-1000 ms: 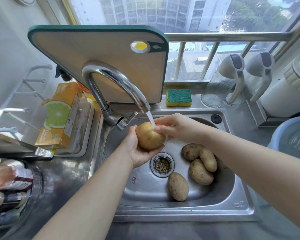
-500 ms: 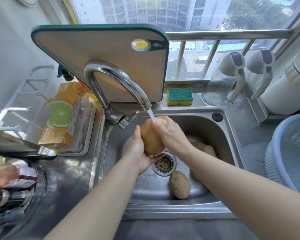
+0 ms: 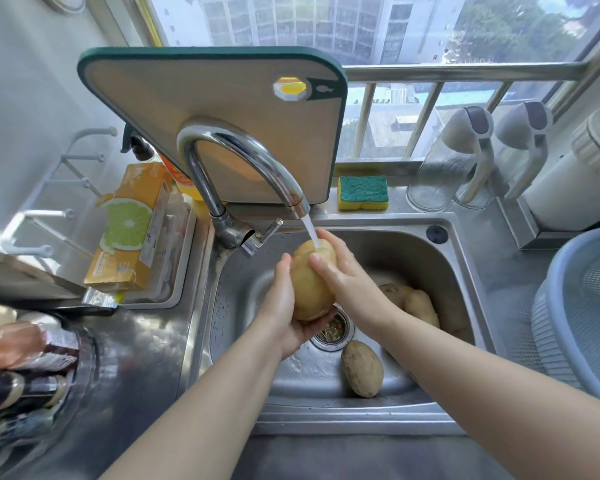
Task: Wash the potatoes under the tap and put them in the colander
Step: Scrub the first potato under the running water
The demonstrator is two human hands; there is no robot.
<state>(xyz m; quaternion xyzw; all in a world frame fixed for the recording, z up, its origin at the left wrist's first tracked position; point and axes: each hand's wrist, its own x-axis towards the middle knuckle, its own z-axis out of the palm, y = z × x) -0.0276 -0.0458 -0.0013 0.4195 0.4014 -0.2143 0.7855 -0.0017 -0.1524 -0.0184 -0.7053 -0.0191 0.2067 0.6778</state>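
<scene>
head view: left hand point(image 3: 284, 306) cups the potato point(image 3: 310, 282) from below, right hand point(image 3: 340, 271) pressed on its right side, under the tap point(image 3: 243, 157) stream above the sink point(image 3: 465, 271). unwashed potatoes point(image 3: 362, 368) lie in the basin. colander point(image 3: 575, 306) far right. lime-printed box point(image 3: 129, 226) at left, writing unreadable.

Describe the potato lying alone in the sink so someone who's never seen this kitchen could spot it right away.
Start at the stainless steel sink under the curved chrome tap. Near its front edge, just right of the round drain strainer, lies a dusty brown potato. It lies by itself, dry and speckled with dirt, unlike the other potatoes piled farther back.
</scene>
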